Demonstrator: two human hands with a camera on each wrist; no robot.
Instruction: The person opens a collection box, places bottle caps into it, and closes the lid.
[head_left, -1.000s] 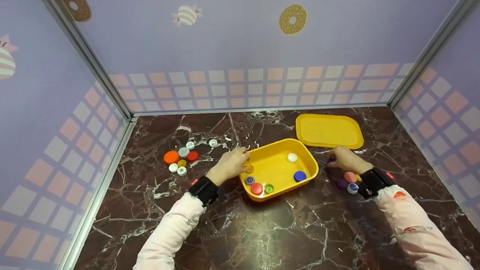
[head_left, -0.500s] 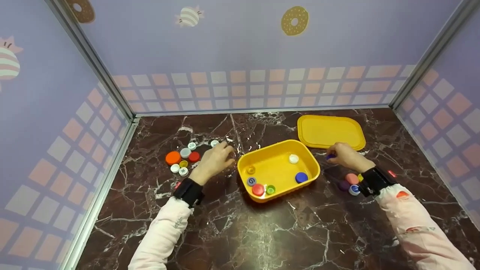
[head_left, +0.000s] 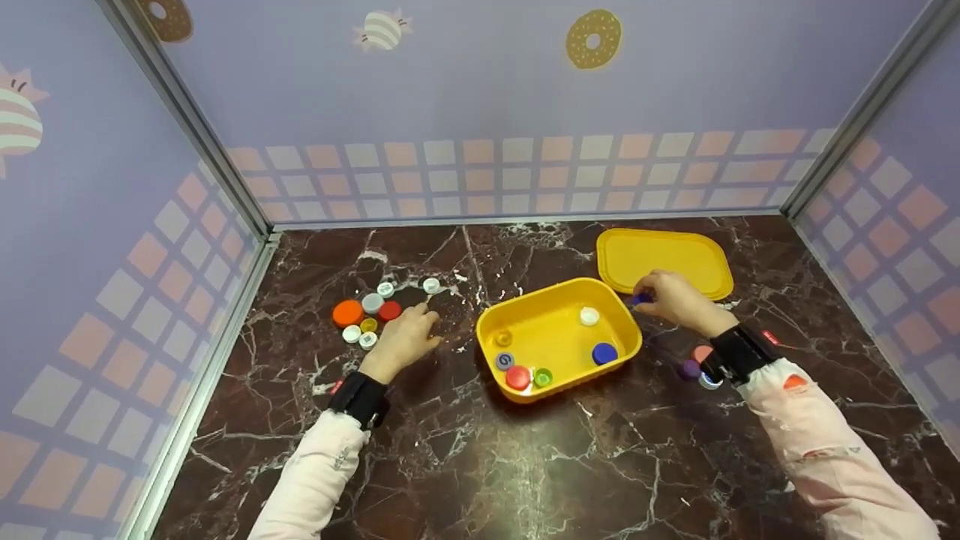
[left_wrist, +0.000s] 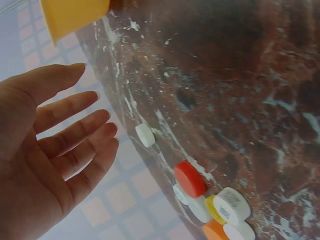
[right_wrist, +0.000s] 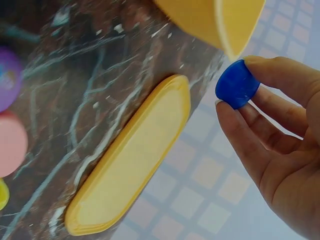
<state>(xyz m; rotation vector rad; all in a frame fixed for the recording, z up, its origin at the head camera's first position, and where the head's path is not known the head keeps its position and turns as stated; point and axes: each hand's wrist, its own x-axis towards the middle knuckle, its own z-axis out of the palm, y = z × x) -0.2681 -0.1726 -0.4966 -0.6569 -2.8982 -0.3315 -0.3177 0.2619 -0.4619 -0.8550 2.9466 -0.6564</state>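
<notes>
A blue bottle cap (right_wrist: 237, 84) is pinched between the thumb and fingers of my right hand (head_left: 673, 301), just right of the yellow box (head_left: 555, 286). My left hand (head_left: 403, 341) holds nothing; its fingers are spread and loosely bent in the left wrist view. It hovers beside a group of caps, among them an orange cap (head_left: 347, 313), a red cap (head_left: 389, 310) and several white ones. A lone white cap (head_left: 431, 286) lies farther back. Inside the box are a blue cap (head_left: 604, 353), a red cap (head_left: 517, 377), a green cap (head_left: 543, 376) and a few others.
The yellow lid (head_left: 667, 255) lies flat behind the right hand. Under the right wrist are a purple cap (head_left: 690, 369), a pink cap (right_wrist: 11, 144) and a partly hidden white-rimmed one. Patterned panels (head_left: 480, 172) enclose the marble tabletop (head_left: 600, 465) at back and sides.
My left hand has left the box's left edge and moved left toward the caps. My right hand has lifted the blue cap and carried it leftward to the box's right side.
</notes>
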